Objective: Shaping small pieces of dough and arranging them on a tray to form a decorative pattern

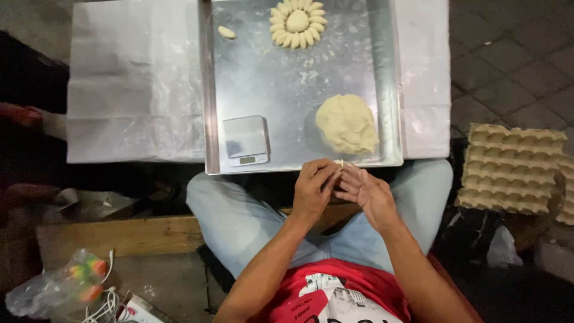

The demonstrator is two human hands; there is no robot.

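My left hand (315, 186) and my right hand (366, 189) meet at the near edge of a metal tray (209, 90), pinching a small piece of dough (340, 162) between their fingertips. A big lump of pale dough (347, 124) lies on the tray just beyond my hands. At the tray's far end sits a flower-shaped ring of dough pieces (297, 23) with a round ball in its middle. A single small dough piece (226, 32) lies to its left. A small silver kitchen scale (246, 140) stands at the tray's near left.
White plastic sheeting (131, 84) lies under the tray. Stacked cardboard egg trays (511, 169) sit at right. A wooden board (119, 234) lies by my left knee, and a clear plastic bag (57, 289) with coloured items and white cords at lower left.
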